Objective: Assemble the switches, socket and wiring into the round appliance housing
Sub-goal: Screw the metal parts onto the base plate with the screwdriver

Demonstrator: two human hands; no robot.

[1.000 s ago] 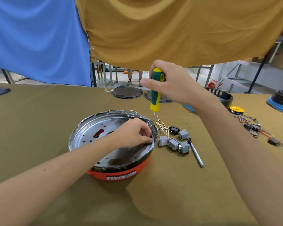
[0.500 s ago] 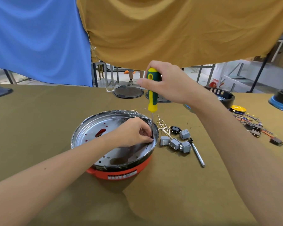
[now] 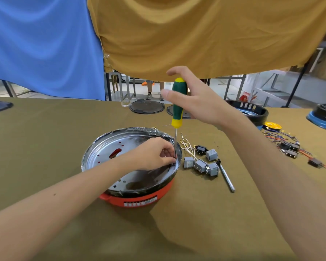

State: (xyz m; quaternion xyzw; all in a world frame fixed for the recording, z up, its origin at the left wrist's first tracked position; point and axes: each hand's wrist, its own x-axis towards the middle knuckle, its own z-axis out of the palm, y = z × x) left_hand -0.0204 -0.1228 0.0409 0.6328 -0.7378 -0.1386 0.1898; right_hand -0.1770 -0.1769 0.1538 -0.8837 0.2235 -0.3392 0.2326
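Observation:
The round appliance housing (image 3: 94,149), a silver pan in an orange base with plastic film on its rim, sits mid-table. My left hand (image 3: 151,155) reaches inside it and pinches a small part against the right inner rim; the part itself is hidden by my fingers. A green and yellow screwdriver (image 3: 178,102) stands upright with its tip at that spot. My right hand (image 3: 194,102) is around its handle with fingers and thumb spread loose, only touching it. Several grey switches (image 3: 200,163), a black socket (image 3: 201,149) and white wires with brass terminals (image 3: 186,146) lie right of the housing.
A metal rod tool (image 3: 226,176) lies beside the switches. More wired switches (image 3: 290,146) and a yellow solder spool (image 3: 272,126) are at the right. Dark round lids (image 3: 146,106) and other black housings (image 3: 252,112) stand at the back under hanging blue and ochre cloths.
My right hand has loosened from a closed grip on the screwdriver handle to spread fingers. The screwdriver stays upright at the rim. My left hand keeps its place.

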